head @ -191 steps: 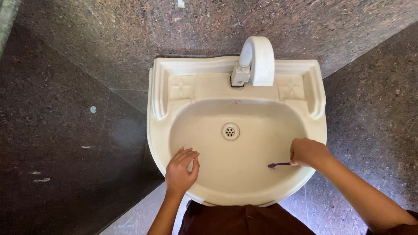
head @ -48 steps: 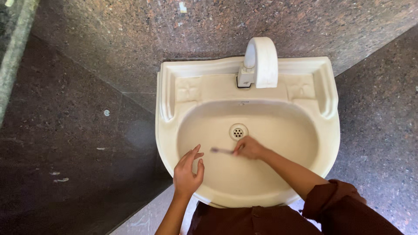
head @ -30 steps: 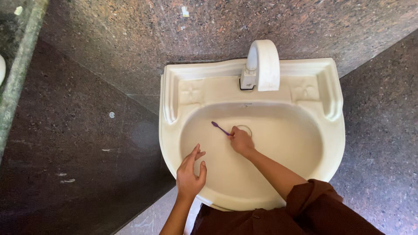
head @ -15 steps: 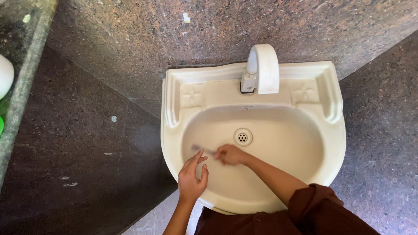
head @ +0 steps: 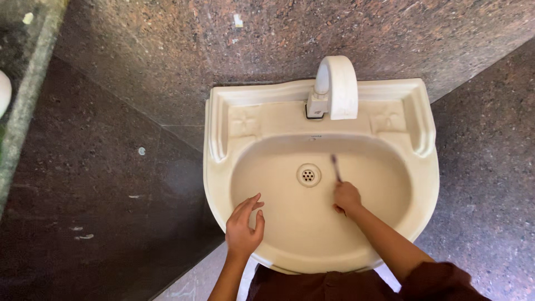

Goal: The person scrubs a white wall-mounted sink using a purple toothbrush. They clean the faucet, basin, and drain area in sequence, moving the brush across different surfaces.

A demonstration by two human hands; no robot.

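A cream wash basin (head: 228,120) is fixed to a speckled stone wall, with a white curved tap (head: 333,86) at its back and a round drain (head: 307,175) in the bowl. My right hand (head: 347,198) is inside the bowl, right of the drain, gripping a purple toothbrush (head: 335,168) whose head points toward the tap and looks blurred. My left hand (head: 243,227) rests on the basin's front left rim, fingers loosely apart, holding nothing.
Dark stone tiles surround the basin on both sides. A grey ledge (head: 25,100) runs along the far left, with a white rounded object (head: 3,92) at the frame's edge. My brown clothing (head: 312,285) is at the basin's front edge.
My right hand has swept the toothbrush across the bowl, from left of the drain to right of it, and the brush now points up toward the tap. My left hand has stayed put.
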